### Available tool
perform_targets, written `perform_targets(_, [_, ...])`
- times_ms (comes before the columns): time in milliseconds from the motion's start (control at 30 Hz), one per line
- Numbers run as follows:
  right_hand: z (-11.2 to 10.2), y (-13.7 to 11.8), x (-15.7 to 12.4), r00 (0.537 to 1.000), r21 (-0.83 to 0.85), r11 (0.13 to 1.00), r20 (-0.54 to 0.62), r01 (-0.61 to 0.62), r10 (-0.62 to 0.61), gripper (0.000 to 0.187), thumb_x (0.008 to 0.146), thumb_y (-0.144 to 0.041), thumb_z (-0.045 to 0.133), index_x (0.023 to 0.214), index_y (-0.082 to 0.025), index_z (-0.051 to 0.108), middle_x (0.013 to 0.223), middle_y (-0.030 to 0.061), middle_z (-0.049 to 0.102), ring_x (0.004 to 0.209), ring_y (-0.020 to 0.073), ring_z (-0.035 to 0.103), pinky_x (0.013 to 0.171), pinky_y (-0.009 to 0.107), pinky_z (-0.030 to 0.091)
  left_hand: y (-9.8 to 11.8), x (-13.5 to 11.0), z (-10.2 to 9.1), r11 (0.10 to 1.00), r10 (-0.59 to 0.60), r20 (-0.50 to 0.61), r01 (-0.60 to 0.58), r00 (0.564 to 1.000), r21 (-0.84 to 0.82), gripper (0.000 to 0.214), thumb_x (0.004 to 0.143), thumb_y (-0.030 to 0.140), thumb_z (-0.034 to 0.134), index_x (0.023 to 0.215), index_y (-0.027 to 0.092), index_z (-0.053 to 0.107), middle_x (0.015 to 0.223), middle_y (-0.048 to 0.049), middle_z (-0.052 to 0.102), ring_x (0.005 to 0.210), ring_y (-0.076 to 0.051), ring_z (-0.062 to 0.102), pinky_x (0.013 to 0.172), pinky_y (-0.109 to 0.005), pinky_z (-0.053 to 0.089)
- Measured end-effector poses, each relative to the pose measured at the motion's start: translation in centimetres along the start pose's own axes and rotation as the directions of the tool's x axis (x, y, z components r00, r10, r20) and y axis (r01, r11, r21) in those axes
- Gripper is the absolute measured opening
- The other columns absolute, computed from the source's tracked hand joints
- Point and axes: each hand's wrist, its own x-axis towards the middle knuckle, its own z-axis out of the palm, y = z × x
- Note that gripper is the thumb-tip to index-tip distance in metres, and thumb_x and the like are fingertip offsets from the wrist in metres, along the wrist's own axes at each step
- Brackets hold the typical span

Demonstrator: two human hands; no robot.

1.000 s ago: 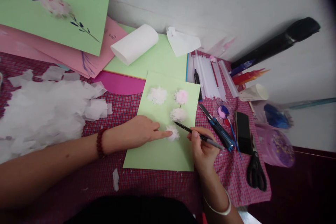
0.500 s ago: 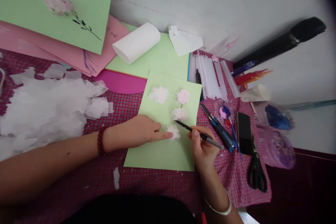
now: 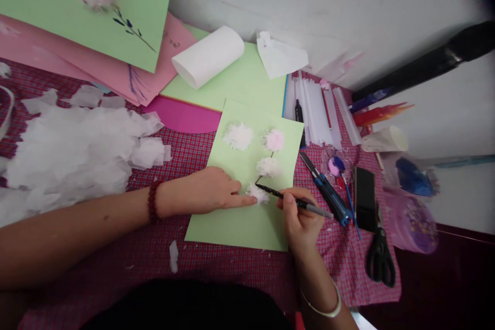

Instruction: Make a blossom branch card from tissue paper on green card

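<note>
A light green sheet of paper (image 3: 228, 224) lies in front of me, bearing several fluffy tissue flowers. One is pale pink (image 3: 275, 140); a white flower (image 3: 268, 167) sits below it, joined by a short dark stem line. My left hand (image 3: 211, 192) rests on the sheet, index finger stretched out onto the lowest white flower (image 3: 260, 194), the other fingers curled, holding nothing. My right hand (image 3: 303, 216) grips a black pen (image 3: 284, 196) with a grey end. The pen's tip touches the paper at the top edge of the lowest flower, at the end of a short dark line.
White tissue squares (image 3: 77, 149) are heaped at left. Finished green cards (image 3: 127, 46), a white paper roll (image 3: 209, 56) and pink sheets lie behind. At right are a utility knife (image 3: 328, 193), a phone (image 3: 364, 198), scissors (image 3: 381, 258), a paint palette (image 3: 335, 165) and a paper cup (image 3: 384, 139).
The pen tip has moved down and slightly left from the middle white flower to the lowest one, leaving a short dark line. My left hand stays on the flower. The view has shifted slightly.
</note>
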Motion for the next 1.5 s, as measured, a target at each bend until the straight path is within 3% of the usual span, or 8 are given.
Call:
perform_targets(200, [0.2,-0.2,0.2,0.997,0.094,0.992,0.016,-0.083,0.082,0.015,0.090,-0.027,0.056,0.078,-0.021,0.063,0.060,-0.0020,0.058,0.054,0.0136,0.054,0.052,0.026,0.042,-0.1,0.0,0.2,0.999,-0.015,-0.005,0.015,1.000,-0.038,0.049,0.093,0.009,0.046,0.138,0.030,0.044,0.080,-0.0019,0.060,0.061,-0.013,0.051,0.052,-0.027,0.028])
perform_targets(433, [-0.7,0.9,1.5,0.923,0.468,0.860,-0.202,-0.202,0.327,0.013,0.089,-0.029,0.058,0.081,-0.020,0.062,0.057,-0.0046,0.053,0.050,0.0108,0.048,0.052,0.024,0.038,0.1,-0.5,-0.1,0.995,-0.004,-0.118,-0.008,0.993,-0.095,0.044,0.093,0.008,0.043,0.131,0.027,0.054,0.076,-0.0005,0.064,0.058,-0.012,0.052,0.051,-0.025,0.032])
perform_targets(567, [-1.7,0.9,2.2,0.916,0.554,0.811,-0.201,-0.186,0.347,0.009,0.088,-0.029,0.058,0.087,-0.021,0.060,0.062,-0.0044,0.054,0.051,0.0107,0.050,0.052,0.025,0.040,-0.6,-0.4,-0.2,0.910,-0.294,-0.241,0.194,0.925,-0.366,0.032,0.095,0.017,0.040,0.116,0.020,0.064,0.088,-0.0024,0.072,0.073,-0.011,0.062,0.064,-0.021,0.042])
perform_targets(633, [-2.3,0.3,2.1,0.920,0.551,0.816,-0.205,-0.174,0.334,0.009,0.087,-0.029,0.059,0.091,-0.021,0.060,0.067,-0.0035,0.057,0.053,0.0109,0.053,0.053,0.025,0.042,-1.2,-0.1,-0.8,0.844,-0.422,-0.157,0.324,0.893,-0.427,0.030,0.094,0.020,0.041,0.111,0.019,0.066,0.095,-0.0028,0.073,0.080,-0.013,0.065,0.070,-0.022,0.045])
perform_targets(733, [-2.9,-1.0,0.8,0.941,0.532,0.829,-0.157,-0.174,0.299,0.010,0.086,-0.029,0.061,0.091,-0.020,0.060,0.069,-0.0024,0.061,0.056,0.0117,0.058,0.057,0.026,0.046,-1.2,0.1,-2.3,0.829,-0.492,0.015,0.474,0.870,-0.295,0.031,0.091,0.021,0.045,0.114,0.021,0.065,0.090,-0.0033,0.073,0.076,-0.017,0.067,0.065,-0.024,0.044])
perform_targets(900, [-1.5,-2.9,-3.8,0.979,0.373,0.913,-0.052,-0.164,0.197,0.010,0.087,-0.029,0.061,0.091,-0.020,0.061,0.078,0.0006,0.063,0.063,0.0139,0.062,0.062,0.029,0.050,3.5,-2.0,-3.4,0.915,-0.402,0.126,0.403,0.907,0.017,0.025,0.090,0.014,0.046,0.107,0.019,0.063,0.081,-0.0059,0.070,0.066,-0.020,0.066,0.056,-0.026,0.043])
perform_targets(1100, [1.9,-2.9,-7.8,0.993,0.071,0.996,-0.112,0.057,-0.049,0.002,0.086,-0.019,0.058,0.087,-0.021,0.058,0.079,-0.0001,0.059,0.073,0.0148,0.059,0.069,0.029,0.049,9.0,-5.3,-0.1,0.969,-0.238,0.105,0.228,0.966,0.098,0.031,0.087,0.007,0.052,0.116,0.017,0.054,0.073,-0.0041,0.067,0.059,-0.020,0.066,0.053,-0.027,0.046])
perform_targets(1500, [4.6,-1.9,-8.6,0.981,0.170,0.985,-0.186,-0.024,0.056,0.007,0.090,-0.024,0.052,0.093,-0.021,0.058,0.083,0.0008,0.057,0.074,0.0162,0.059,0.070,0.032,0.048,8.4,-6.1,1.7,0.979,-0.201,0.002,0.201,0.980,0.015,0.028,0.096,0.029,0.048,0.121,0.018,0.053,0.079,-0.0049,0.071,0.065,-0.022,0.068,0.054,-0.030,0.050])
